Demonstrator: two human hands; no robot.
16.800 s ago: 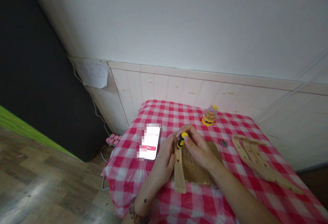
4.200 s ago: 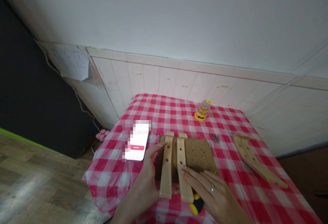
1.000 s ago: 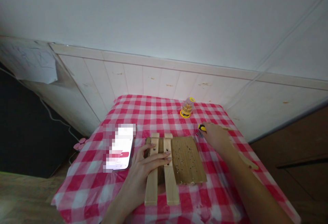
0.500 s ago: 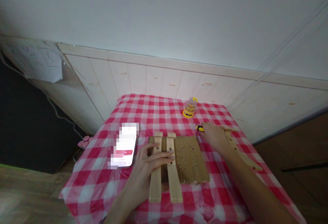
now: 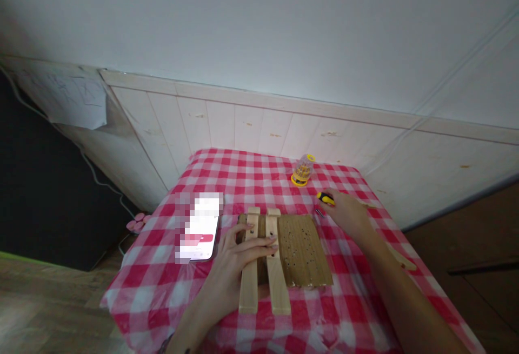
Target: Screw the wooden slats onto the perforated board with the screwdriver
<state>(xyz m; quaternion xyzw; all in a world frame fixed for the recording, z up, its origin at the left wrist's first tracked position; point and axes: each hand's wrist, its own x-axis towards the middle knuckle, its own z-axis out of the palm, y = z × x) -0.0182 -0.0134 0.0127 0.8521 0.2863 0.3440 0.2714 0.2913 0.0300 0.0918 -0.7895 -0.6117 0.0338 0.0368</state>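
Observation:
A brown perforated board (image 5: 302,248) lies on the red-and-white checked tablecloth (image 5: 259,181). Two pale wooden slats (image 5: 275,284) lie across its left part. My left hand (image 5: 233,259) rests on the slats with its fingers stretched flat over them. My right hand (image 5: 344,213) is closed around a yellow-and-black screwdriver (image 5: 325,198), whose tip sticks out to the left. It hovers over a small heap of dark screws (image 5: 320,213) just right of the board's far corner.
A phone (image 5: 200,227) with a lit screen lies left of the board. A clear bit holder with a yellow base (image 5: 302,170) stands near the far edge. Curved wooden pieces (image 5: 399,256) lie under my right forearm. White panelled wall stands behind the table.
Since 4.2 s ago my right hand left the slats, took the screwdriver and reached to the screws at the right. In the last second it barely shifted. My left hand stays on the slats.

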